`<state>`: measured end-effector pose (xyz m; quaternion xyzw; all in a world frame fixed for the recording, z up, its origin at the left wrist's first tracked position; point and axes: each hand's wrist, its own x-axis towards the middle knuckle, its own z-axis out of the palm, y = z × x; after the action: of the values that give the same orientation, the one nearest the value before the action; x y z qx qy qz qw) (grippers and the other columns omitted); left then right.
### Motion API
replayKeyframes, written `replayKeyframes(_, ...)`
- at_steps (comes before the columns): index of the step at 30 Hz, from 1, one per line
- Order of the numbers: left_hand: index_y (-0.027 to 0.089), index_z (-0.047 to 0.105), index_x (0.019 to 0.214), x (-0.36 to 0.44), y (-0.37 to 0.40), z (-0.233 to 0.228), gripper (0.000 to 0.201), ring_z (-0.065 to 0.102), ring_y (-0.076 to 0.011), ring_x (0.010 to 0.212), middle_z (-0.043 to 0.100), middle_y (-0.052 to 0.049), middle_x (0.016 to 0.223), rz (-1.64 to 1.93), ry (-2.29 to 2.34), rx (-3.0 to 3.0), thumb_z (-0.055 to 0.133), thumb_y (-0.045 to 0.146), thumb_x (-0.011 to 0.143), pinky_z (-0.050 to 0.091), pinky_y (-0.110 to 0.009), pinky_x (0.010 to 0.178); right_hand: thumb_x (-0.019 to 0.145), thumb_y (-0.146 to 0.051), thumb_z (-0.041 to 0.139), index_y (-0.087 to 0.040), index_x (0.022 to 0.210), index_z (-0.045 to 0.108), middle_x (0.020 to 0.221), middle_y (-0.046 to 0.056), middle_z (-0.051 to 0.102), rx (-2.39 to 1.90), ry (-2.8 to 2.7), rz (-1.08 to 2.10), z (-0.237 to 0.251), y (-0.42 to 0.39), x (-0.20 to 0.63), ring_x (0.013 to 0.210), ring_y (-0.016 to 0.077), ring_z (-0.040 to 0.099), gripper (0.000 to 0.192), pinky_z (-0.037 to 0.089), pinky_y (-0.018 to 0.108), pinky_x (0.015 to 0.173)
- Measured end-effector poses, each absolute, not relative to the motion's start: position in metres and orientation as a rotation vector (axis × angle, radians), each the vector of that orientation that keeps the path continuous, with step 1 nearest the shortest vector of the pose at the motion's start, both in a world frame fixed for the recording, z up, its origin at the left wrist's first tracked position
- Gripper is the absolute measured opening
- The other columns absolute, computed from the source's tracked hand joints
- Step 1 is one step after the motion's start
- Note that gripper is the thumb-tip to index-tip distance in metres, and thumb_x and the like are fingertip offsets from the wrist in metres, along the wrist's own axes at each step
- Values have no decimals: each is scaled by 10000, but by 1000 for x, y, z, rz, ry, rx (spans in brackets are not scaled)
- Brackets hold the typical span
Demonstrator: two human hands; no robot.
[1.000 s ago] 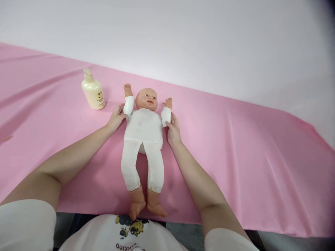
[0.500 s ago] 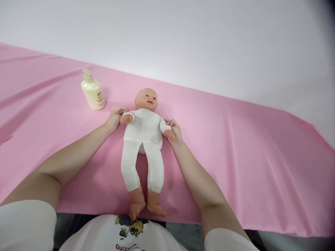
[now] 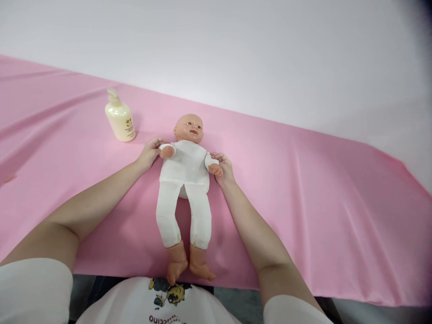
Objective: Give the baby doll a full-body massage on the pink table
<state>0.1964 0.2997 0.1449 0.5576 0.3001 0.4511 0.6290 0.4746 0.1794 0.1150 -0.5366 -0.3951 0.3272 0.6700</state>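
Observation:
A baby doll [image 3: 184, 164] with a white cloth body lies face up, its head away from me and its bare feet at the front table edge. My left hand [image 3: 151, 150] is closed on the doll's arm on the left, fingers behind the white sleeve. On the other side my right hand [image 3: 225, 168] grips the doll's other arm, with the thumb and fingers partly hidden behind it. Both doll arms are bent, raised a little beside the chest.
A cream pump bottle [image 3: 120, 119] stands upright to the left of the doll's head. Pink cloth [image 3: 256, 157] covers the table, with folds at the right and left. Behind it rises a white wall [image 3: 216, 54].
Both of the doll's arms have shifted slightly inward and upward, toward its chest, with my hands on them. The doll's body and the bottle have stayed in place.

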Motion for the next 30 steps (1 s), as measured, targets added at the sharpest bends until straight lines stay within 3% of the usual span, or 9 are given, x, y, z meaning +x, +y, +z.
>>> replayKeyframes(6,207,572,1133,199,299,148,513,675,-231,1042,713,-51,1070,1087,699,1307,693,224,634,524,-395,964,709,-401,709,-255,1017,586,1156,74,736,-1132,-822,745,124,179,464,1189,286,673,362,498,534,1098)
replayKeyframes(12,223,392,1370,199,304,139,716,674,-236,1033,659,-102,1176,1091,806,1370,729,341,749,542,-422,937,769,-428,692,-285,1370,396,1303,87,654,-1234,-857,653,127,173,460,1170,244,657,685,508,488,1076)
replayKeyframes(16,283,302,1445,195,302,140,798,681,-210,958,616,-102,1258,1091,877,1453,746,388,790,557,-407,887,851,-479,646,-295,1463,300,1386,108,592,-1337,-923,551,129,166,459,1163,229,644,727,513,469,1064)
replayKeyframes(19,277,385,1420,194,296,146,658,662,-182,897,597,-99,1286,1072,939,1604,685,363,842,556,-388,867,874,-507,616,-285,1450,363,1444,113,555,-1415,-965,527,131,164,459,1228,245,606,667,487,491,1093)
replayKeyframes(22,222,506,1353,194,293,150,484,644,-210,974,607,-110,1287,1047,987,1756,587,335,890,535,-407,924,891,-533,588,-268,1418,469,1502,122,505,-1502,-1038,500,132,164,459,1323,266,543,602,443,501,1136)
replayKeyframes(26,165,582,1332,194,297,147,459,599,-272,1139,633,-146,1295,1055,1066,1919,508,339,913,470,-454,1035,887,-580,575,-241,1376,548,1502,138,507,-1556,-1034,456,129,166,460,1364,273,499,595,382,521,1188)
replayKeyframes(30,166,662,1265,193,300,146,438,601,-292,1098,703,-126,1165,1028,1172,2036,457,370,937,419,-481,1070,910,-561,556,-252,1389,538,1515,122,521,-1550,-1055,500,130,166,460,1391,269,480,570,336,538,1221)
